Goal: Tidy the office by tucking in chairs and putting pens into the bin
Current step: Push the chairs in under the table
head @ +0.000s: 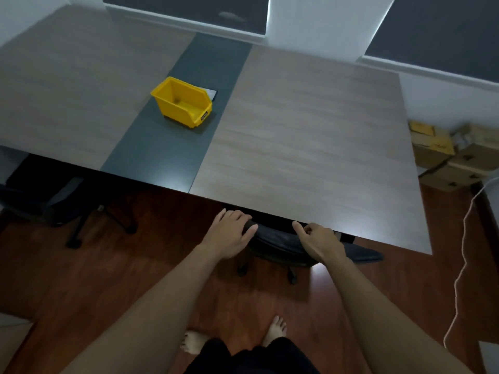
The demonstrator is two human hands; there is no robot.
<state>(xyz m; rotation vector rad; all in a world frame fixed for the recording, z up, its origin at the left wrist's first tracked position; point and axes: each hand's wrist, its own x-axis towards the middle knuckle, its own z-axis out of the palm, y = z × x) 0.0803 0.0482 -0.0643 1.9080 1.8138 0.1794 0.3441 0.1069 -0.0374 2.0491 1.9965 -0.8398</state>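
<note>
A black office chair (280,245) stands pushed under the near edge of the wooden table (310,147), only the top of its backrest showing. My left hand (229,233) rests on the left end of the backrest top with fingers curled over it. My right hand (320,240) lies on the backrest further right, fingers loosely bent. A yellow plastic bin (182,102) sits open on the table's dark centre strip (162,155), and looks empty. No pens show in view.
A second black chair (46,198) stands partly under the table at the left. Cardboard boxes (445,155) are stacked on the floor at the right, with a white cable (461,265) trailing beside them. My bare feet (235,337) stand on the reddish wood floor.
</note>
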